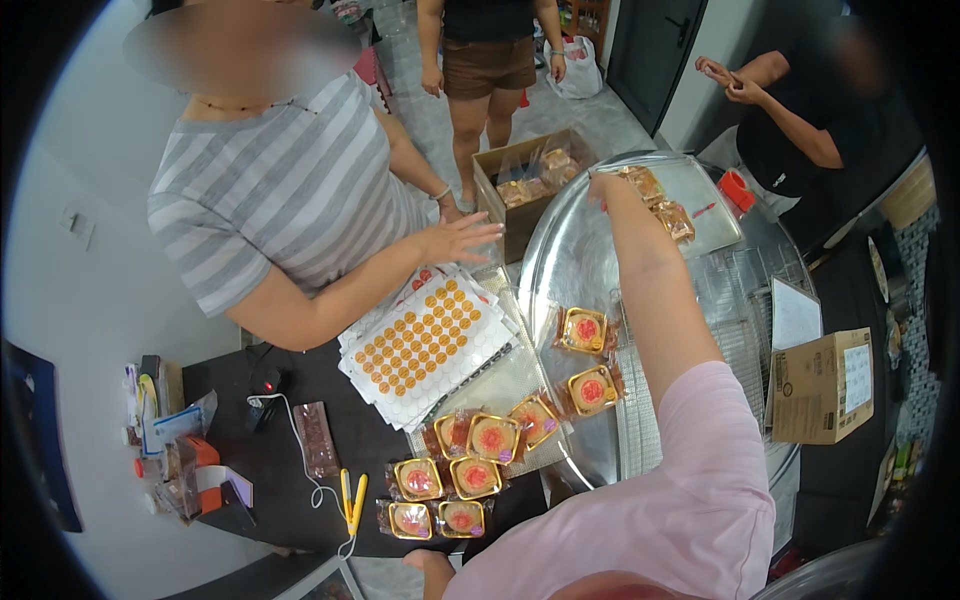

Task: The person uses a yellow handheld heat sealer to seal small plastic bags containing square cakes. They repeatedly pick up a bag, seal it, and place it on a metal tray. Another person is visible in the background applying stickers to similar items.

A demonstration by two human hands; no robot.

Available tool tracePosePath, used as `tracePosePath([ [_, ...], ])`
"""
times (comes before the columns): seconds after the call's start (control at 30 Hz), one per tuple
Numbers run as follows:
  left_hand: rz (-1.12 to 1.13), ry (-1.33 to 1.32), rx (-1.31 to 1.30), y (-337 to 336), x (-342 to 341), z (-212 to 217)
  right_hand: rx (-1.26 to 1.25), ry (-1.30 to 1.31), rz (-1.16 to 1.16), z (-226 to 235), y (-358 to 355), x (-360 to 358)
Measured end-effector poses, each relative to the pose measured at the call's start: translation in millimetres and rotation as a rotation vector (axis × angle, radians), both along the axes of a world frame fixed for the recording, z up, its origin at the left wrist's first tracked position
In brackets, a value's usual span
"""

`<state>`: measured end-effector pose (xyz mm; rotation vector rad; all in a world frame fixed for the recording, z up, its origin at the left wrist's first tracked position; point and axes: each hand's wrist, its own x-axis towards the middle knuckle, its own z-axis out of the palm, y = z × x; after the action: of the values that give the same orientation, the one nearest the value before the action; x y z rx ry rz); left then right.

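My right arm in a pink sleeve reaches far forward, and my right hand [601, 187] is at the near left corner of a flat metal baking tray [716, 217]. Its fingertips are against a wrapped golden pastry [643, 183] there; whether they grip it is unclear. More wrapped pastries [674, 220] lie on that tray. My left hand is out of sight; only a bit of skin shows at the lower edge. Closer to me, packed round cakes in gold trays [585, 330] [592, 390] lie on a big round metal tray [565, 262], and several more [452, 484] are grouped on the dark table.
A person in a striped shirt rests a hand [462, 240] above sheets of round orange stickers [425, 340]. An open cardboard box [500, 215] holds wrapped pastries. A wire rack [742, 300], a closed carton [822, 386], a yellow tool [352, 498] and a white cable [300, 450] lie around. Two other people stand behind.
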<state>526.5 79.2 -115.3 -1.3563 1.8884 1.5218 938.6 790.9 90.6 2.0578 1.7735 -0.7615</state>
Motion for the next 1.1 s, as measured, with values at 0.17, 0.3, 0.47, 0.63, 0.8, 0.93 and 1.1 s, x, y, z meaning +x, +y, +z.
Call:
tracePosePath([
  [0.17,0.031,-0.03,-0.143,-12,-6,-10,-0.034,0.016,-0.046,-17,19,12],
  [0.3,0.04,-0.033,-0.251,-31,-12,-21,0.07,0.024,-0.009,-27,13,12],
  [0.47,0.085,-0.053,-0.145,-35,-22,-33,-0.042,0.02,-0.071,-28,21,23],
  [0.63,0.049,-0.035,-0.143,-5,-7,6,-0.114,0.058,-0.083,-20,25,37],
  [0.8,0.02,0.019,-0.208,9,6,35,-0.073,0.061,-0.11,-10,20,31],
  [0.93,0.05,0.073,-0.157,22,14,53,-0.021,0.086,-0.105,-1,6,26],
  [1.1,0.008,0.062,-0.196,23,13,55,-0.117,0.073,-0.131,4,8,37],
])
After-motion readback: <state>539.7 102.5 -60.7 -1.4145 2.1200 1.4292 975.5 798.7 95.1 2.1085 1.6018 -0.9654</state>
